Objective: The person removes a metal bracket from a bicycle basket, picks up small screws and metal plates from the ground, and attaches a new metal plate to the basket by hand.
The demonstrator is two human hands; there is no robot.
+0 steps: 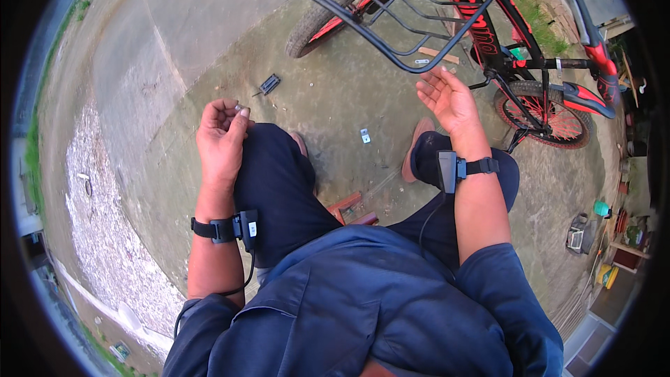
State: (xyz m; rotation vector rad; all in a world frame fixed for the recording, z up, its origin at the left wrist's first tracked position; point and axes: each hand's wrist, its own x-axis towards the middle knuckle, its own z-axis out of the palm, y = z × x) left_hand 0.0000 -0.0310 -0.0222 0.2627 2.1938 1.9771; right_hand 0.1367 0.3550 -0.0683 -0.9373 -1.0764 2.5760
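My left hand [222,141] is above my left knee, its thumb and fingers pinched on a small shiny metal piece [239,107] too small to name exactly. My right hand [450,100] is palm up with loosely bent fingers and nothing in it. Its fingertips are close under the rim of a black wire basket [377,38]; I cannot tell if they touch. The basket belongs to a black and red bicycle [481,28] standing in front of me. On the ground between my feet lies a small metal plate with holes [365,136].
A black pedal [269,84] lies on the concrete at the left front. Beneath the basket are another small metal plate [421,61] and a wooden strip [440,55]. A reddish wooden piece [345,204] shows between my legs. Pale scraps [115,216] cover the ground at left.
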